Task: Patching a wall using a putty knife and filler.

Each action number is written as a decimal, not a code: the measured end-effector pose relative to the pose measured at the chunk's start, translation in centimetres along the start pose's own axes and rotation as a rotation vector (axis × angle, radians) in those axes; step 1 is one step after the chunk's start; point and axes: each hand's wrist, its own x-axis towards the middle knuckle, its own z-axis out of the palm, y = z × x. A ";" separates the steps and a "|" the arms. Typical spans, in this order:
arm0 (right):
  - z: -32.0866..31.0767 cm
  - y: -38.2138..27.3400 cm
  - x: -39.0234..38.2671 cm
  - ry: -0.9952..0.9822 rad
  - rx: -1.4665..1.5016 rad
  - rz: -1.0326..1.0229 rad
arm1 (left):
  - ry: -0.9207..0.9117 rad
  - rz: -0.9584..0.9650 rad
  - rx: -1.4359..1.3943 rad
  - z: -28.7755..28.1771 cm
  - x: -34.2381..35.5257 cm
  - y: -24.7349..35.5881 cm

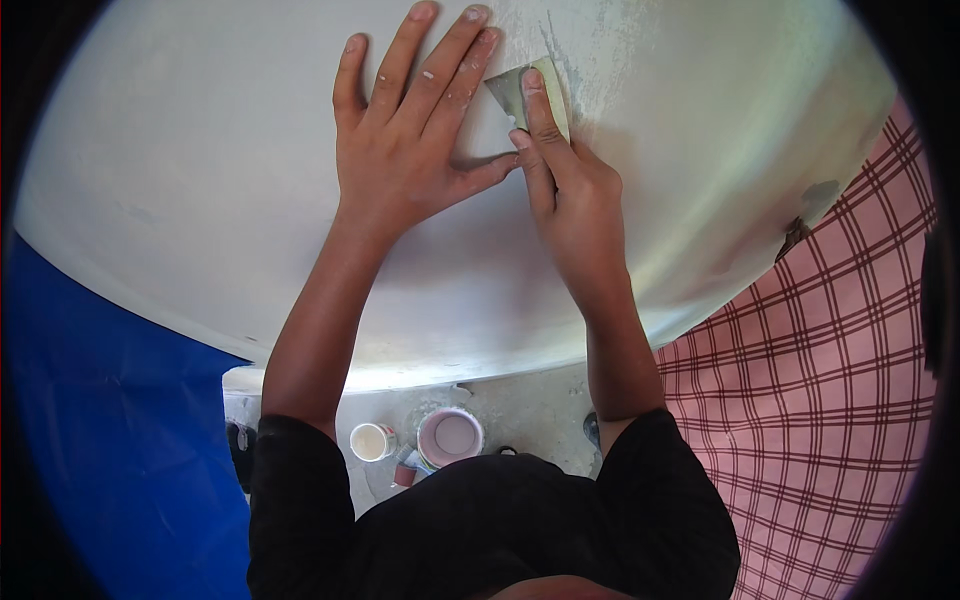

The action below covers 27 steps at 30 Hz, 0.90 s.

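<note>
Left hand (395, 155): open, fingers spread, palm down on the large pale curved panel (200, 210); holds nothing. Apparently set so as to brace or feel the surface beside the tool.

Right hand (582, 190): closed on a thin, flat, greenish-grey scraper (511, 92); index finger laid along its upper face, thumb near its near-left edge. The extended finger probably serves to press the blade evenly against the curve.

Scraper: far part of the panel, right of the left hand's fingers, beside a streaked, roughened patch (610, 50). Whether its whole edge meets the surface cannot be told.

Floor (530, 400), near side, below the panel: one pink-rimmed bucket (425, 437); one white cup (372, 442) to its left; one brownish-red item (404, 475), kind unclear, between and nearer. Presumably stood there to remain within reach.

Flanking: blue sheet (110, 420), left; pink checked cloth (800, 400), right. Purpose perhaps screening.
</note>
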 end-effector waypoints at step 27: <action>-1.9 0.1 1.0 -0.022 0.069 0.014 | 0.004 -0.001 0.012 0.1 1.1 1.0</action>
